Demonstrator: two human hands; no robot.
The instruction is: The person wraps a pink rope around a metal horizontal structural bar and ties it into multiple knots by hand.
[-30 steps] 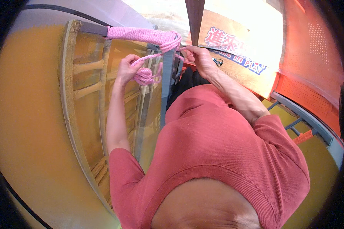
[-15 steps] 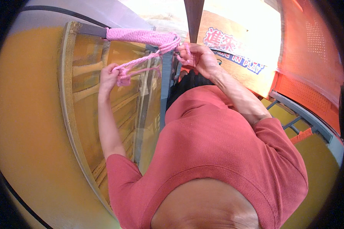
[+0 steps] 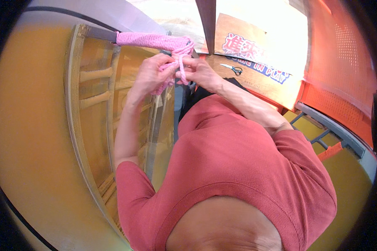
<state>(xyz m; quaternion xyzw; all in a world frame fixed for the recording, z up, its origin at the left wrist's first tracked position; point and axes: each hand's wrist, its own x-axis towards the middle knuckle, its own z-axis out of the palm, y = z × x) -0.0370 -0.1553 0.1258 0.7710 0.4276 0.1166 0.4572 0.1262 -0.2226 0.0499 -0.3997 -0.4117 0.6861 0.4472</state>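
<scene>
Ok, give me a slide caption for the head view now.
Left hand and right hand hold pink rope at the end of a rope-wrapped bar, scissors lying nearby.

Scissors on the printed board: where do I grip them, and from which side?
Best by the dark handles, probably coming from the right: the scissors lie with handles rightward, blades pointing left. The right hand would first need to leave the pink rope.

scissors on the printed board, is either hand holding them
No, the scissors lie apart on the printed board, while the left hand and right hand grip the pink rope.
</scene>
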